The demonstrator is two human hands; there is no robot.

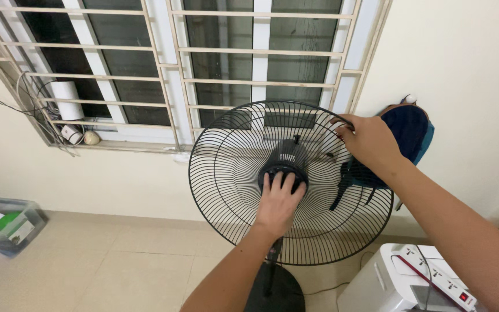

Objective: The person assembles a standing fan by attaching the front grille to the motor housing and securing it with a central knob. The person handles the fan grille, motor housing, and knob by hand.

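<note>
Nearest the lens, my left forearm runs up to my left hand (278, 202), which lies flat against the fan guard (226, 190); its fingers (277, 180) are spread narrow and rest on the black motor hub (284, 164) at the guard's centre, gripping nothing. Up and to the right of those fingers, my right hand (371, 141) sits on the upper right rim of the guard, with its fingers (342, 128) curled over the rim wire. Below my left hand, the fan's pole drops to a round black base (278, 292) on the floor. Right of that base stands a white box (376, 286) carrying a white power strip (437, 271). Behind my right hand, a dark blue backpack (411, 130) hangs against the wall. Far to the left of my fingers, a clear plastic bin (10, 225) sits on the tiled floor beneath the barred window (174, 63).
</note>
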